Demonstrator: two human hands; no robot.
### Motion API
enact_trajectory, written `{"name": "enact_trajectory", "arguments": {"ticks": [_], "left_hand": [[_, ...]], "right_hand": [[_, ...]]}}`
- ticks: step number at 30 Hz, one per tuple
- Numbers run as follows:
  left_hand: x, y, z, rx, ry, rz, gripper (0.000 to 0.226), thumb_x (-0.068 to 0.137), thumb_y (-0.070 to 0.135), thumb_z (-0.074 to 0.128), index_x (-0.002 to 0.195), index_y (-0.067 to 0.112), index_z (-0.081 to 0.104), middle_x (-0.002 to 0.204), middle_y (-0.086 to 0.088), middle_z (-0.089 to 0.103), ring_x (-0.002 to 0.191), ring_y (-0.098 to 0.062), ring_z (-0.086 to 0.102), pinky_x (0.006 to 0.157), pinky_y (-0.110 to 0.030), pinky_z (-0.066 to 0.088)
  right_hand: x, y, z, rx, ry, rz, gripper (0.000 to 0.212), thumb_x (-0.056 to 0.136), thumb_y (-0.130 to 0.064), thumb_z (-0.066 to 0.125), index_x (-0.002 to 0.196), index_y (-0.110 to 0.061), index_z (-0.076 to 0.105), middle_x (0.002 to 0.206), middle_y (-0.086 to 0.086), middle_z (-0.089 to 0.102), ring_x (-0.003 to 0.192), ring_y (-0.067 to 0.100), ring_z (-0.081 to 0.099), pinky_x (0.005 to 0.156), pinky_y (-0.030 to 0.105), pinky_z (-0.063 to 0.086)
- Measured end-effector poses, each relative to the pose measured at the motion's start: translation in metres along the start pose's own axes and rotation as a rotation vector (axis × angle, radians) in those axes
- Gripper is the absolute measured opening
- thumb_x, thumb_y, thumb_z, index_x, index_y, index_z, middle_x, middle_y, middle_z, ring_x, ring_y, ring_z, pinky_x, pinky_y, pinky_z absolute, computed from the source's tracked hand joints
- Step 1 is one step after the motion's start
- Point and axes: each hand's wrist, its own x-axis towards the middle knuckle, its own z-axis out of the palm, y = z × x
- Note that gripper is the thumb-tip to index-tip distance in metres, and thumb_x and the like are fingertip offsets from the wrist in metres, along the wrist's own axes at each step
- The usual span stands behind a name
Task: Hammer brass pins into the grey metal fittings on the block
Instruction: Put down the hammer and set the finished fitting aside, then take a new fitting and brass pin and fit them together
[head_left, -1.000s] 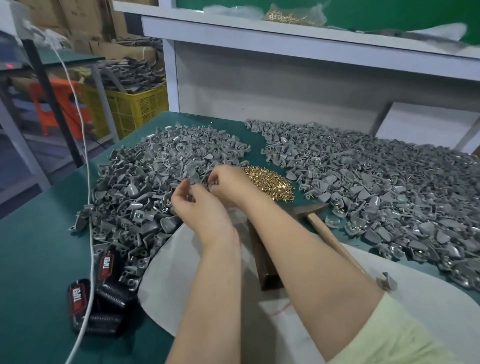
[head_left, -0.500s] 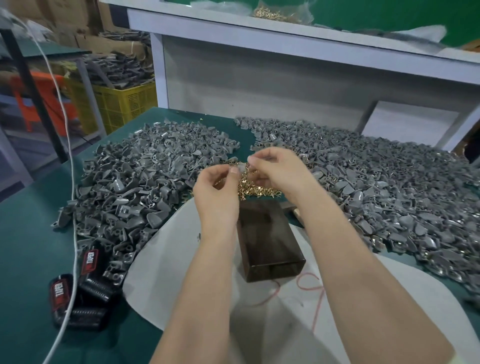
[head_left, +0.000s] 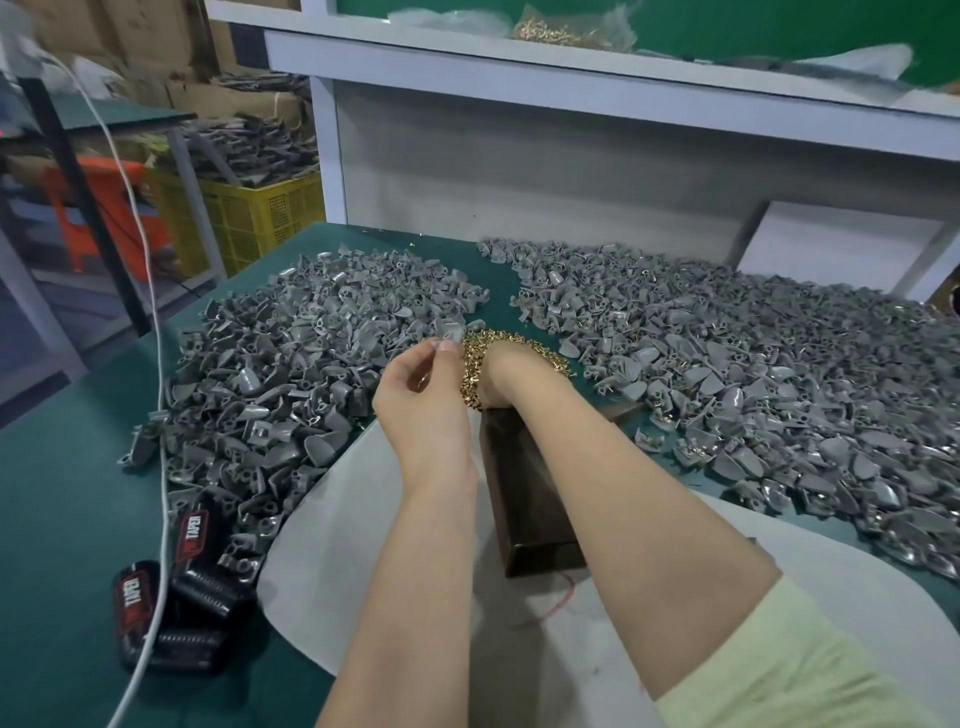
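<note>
A dark wooden block (head_left: 535, 514) lies on a white sheet (head_left: 363, 519) in front of me, with nothing on its visible top. My left hand (head_left: 421, 400) pinches one grey metal fitting (head_left: 451, 331) between thumb and fingertips, just left of a small heap of brass pins (head_left: 550, 358). My right hand (head_left: 506, 371) reaches down into that heap; its fingers are hidden behind the hand and among the pins. A dark hammer head (head_left: 621, 411) peeks out right of my right forearm.
Big heaps of grey fittings cover the green table on the left (head_left: 291, 374) and the right (head_left: 753, 364). Black labelled gadgets (head_left: 192, 535) and a white cable (head_left: 156, 364) lie at the left. A white shelf carries a bag of pins (head_left: 561, 31).
My hands have parted: the left one now holds the fitting alone, while the right has dropped onto the brass pin heap. The view has shifted slightly.
</note>
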Motion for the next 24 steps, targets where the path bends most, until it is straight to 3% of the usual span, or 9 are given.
{"name": "enact_trajectory", "arguments": {"ticks": [1,3,5,7,10,15,18,21,24], "left_hand": [[0.0,0.0,0.0,0.0,0.002,0.002,0.006,0.089,0.006,0.063,0.089,0.012,0.063,0.096,-0.01,0.067,0.091,-0.016,0.064,0.073,-0.017,0.047],[-0.001,0.0,0.0,-0.001,0.005,0.006,0.01,0.089,0.005,0.062,0.085,0.014,0.062,0.094,-0.008,0.066,0.091,-0.017,0.063,0.076,-0.019,0.047],[-0.001,0.0,0.0,-0.002,0.005,0.007,0.011,0.089,0.004,0.062,0.084,0.015,0.062,0.093,-0.007,0.066,0.092,-0.017,0.063,0.078,-0.021,0.047],[-0.002,0.001,0.0,0.004,0.0,0.006,0.011,0.089,0.005,0.062,0.085,0.015,0.062,0.094,-0.008,0.066,0.092,-0.017,0.062,0.08,-0.022,0.047],[-0.002,0.001,0.0,0.006,-0.007,0.002,0.013,0.089,0.004,0.062,0.084,0.016,0.062,0.092,-0.007,0.066,0.089,-0.016,0.063,0.078,-0.021,0.048],[-0.003,0.001,0.0,0.123,-0.093,0.035,0.016,0.089,0.005,0.063,0.08,0.019,0.062,0.085,0.0,0.065,0.083,-0.01,0.061,0.077,-0.019,0.048],[-0.004,-0.001,-0.001,0.395,-0.235,0.166,0.015,0.088,0.011,0.065,0.078,0.022,0.063,0.077,0.01,0.062,0.069,0.006,0.055,0.07,-0.01,0.044],[-0.009,-0.004,0.0,0.691,-0.413,0.252,0.009,0.087,0.014,0.066,0.081,0.02,0.062,0.077,0.009,0.062,0.078,-0.007,0.059,0.08,-0.025,0.048],[-0.017,-0.006,0.003,1.081,-0.498,0.314,0.014,0.089,0.021,0.063,0.08,0.03,0.057,0.085,0.011,0.064,0.093,-0.017,0.061,0.094,-0.041,0.045]], "right_hand": [[-0.001,0.003,0.001,-0.006,-0.009,-0.012,0.013,0.084,-0.014,0.06,0.079,-0.003,0.055,0.075,0.008,0.051,0.062,0.023,0.051,0.057,0.028,0.04],[-0.002,0.007,0.003,0.022,0.035,-0.056,0.019,0.087,-0.017,0.058,0.102,-0.005,0.062,0.097,0.01,0.061,0.086,0.029,0.061,0.064,0.029,0.041],[-0.005,0.007,0.0,-0.007,0.023,-0.091,0.017,0.089,-0.019,0.056,0.098,-0.004,0.061,0.112,0.014,0.06,0.091,0.03,0.06,0.072,0.032,0.041],[-0.004,0.005,-0.002,-0.054,-0.05,-0.064,0.017,0.091,-0.019,0.052,0.094,-0.003,0.058,0.113,0.014,0.057,0.085,0.027,0.055,0.077,0.03,0.043],[0.0,0.006,-0.004,-0.062,-0.083,-0.097,0.035,0.093,-0.018,0.05,0.123,-0.001,0.054,0.114,0.011,0.053,0.1,0.026,0.054,0.091,0.028,0.044],[-0.01,0.015,-0.004,0.041,0.079,-0.099,0.028,0.09,-0.02,0.053,0.108,0.0,0.061,0.089,0.011,0.052,0.081,0.026,0.049,0.071,0.027,0.041],[-0.023,0.038,-0.011,0.453,0.285,-0.119,0.017,0.087,-0.019,0.063,0.098,-0.009,0.069,0.087,0.004,0.062,0.075,0.017,0.054,0.069,0.024,0.04],[-0.056,0.071,-0.019,0.757,0.372,-0.144,0.008,0.087,-0.014,0.064,0.084,-0.013,0.071,0.079,0.007,0.067,0.068,0.014,0.058,0.073,0.033,0.053],[-0.09,0.095,-0.018,0.902,0.366,-0.149,0.011,0.089,-0.009,0.062,0.085,-0.014,0.071,0.074,0.004,0.069,0.063,0.007,0.062,0.066,0.021,0.057]]}}
